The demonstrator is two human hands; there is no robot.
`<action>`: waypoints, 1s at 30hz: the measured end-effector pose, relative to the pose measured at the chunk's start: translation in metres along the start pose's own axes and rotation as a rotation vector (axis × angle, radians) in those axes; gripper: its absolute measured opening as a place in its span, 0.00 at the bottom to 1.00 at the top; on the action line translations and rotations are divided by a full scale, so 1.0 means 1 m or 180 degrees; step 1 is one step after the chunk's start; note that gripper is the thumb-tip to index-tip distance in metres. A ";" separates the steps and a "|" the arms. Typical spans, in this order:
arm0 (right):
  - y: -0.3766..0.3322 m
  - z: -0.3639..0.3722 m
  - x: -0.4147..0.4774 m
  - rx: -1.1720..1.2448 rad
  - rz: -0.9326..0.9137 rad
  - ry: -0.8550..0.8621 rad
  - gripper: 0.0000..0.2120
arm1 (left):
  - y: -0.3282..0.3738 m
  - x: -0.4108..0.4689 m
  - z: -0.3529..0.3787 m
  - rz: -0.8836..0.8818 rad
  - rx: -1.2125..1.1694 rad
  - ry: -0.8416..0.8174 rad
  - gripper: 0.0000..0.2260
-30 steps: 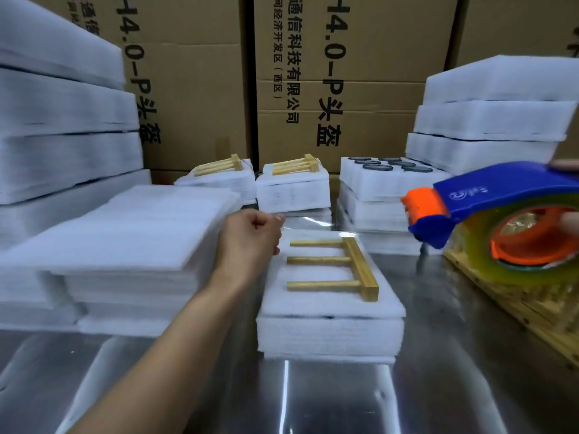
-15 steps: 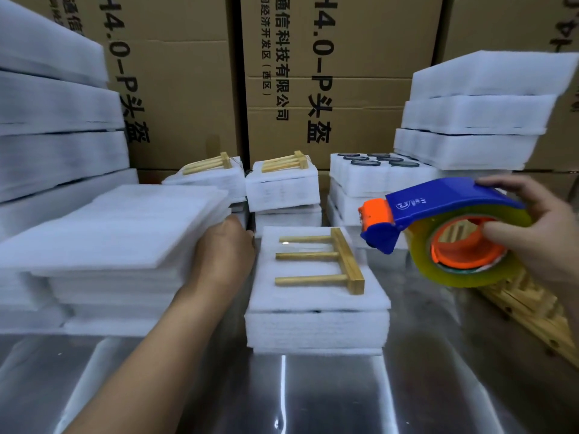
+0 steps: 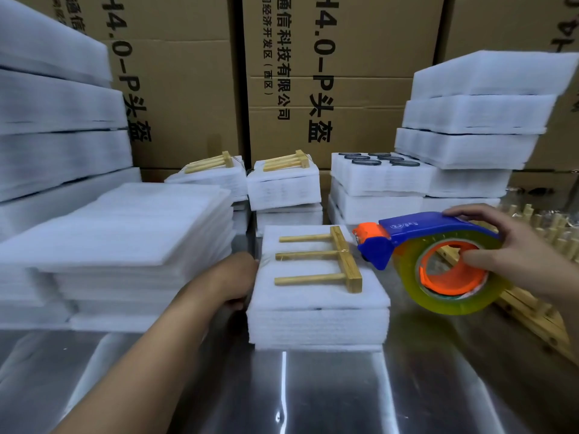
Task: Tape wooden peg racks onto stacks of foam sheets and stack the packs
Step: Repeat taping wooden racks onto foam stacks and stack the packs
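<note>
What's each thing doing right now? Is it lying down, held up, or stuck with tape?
peg rack, lying flat on the foam stack, clear tape across its middle peg
foam stack, resting on the metal table
tape dispenser, held up, right of the stack
right hand, grips the tape dispenser
left hand, touches the foam stack's left side; fingers hidden

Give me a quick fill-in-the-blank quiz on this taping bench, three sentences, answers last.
The wooden peg rack on the near foam stack has ___ pegs.
The ___ hand holds the tape dispenser.
The dispenser's nose is ___, its body blue.
Answers: three; right; orange.
</note>
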State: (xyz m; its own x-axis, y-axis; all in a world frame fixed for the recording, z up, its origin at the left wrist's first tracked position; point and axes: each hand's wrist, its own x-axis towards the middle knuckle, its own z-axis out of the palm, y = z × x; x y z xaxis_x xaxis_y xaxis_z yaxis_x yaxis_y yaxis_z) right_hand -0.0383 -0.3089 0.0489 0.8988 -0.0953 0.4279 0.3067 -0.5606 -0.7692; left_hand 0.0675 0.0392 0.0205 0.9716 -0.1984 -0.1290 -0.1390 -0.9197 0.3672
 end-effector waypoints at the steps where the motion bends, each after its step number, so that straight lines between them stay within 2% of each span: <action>1: 0.000 0.002 0.000 0.0005 0.0042 -0.0020 0.33 | -0.002 -0.001 0.001 0.0063 -0.0084 -0.0034 0.14; 11: 0.004 0.011 0.001 0.0085 0.0441 -0.0181 0.28 | -0.002 -0.004 0.002 0.0243 -0.0167 -0.0019 0.14; 16: 0.006 0.011 0.002 0.0141 0.0500 -0.0209 0.29 | -0.004 -0.005 0.002 0.0232 -0.0467 -0.0105 0.15; 30: 0.006 0.010 0.002 0.0210 0.0553 -0.0337 0.29 | -0.005 -0.004 0.004 0.0181 -0.0377 -0.0071 0.12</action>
State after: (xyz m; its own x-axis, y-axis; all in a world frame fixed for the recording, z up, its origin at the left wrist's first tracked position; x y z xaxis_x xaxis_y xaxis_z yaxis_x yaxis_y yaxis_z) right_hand -0.0321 -0.3040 0.0405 0.9668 -0.0970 0.2365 0.1609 -0.4879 -0.8579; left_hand 0.0638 0.0432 0.0154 0.9581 -0.2577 -0.1249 -0.1688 -0.8606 0.4804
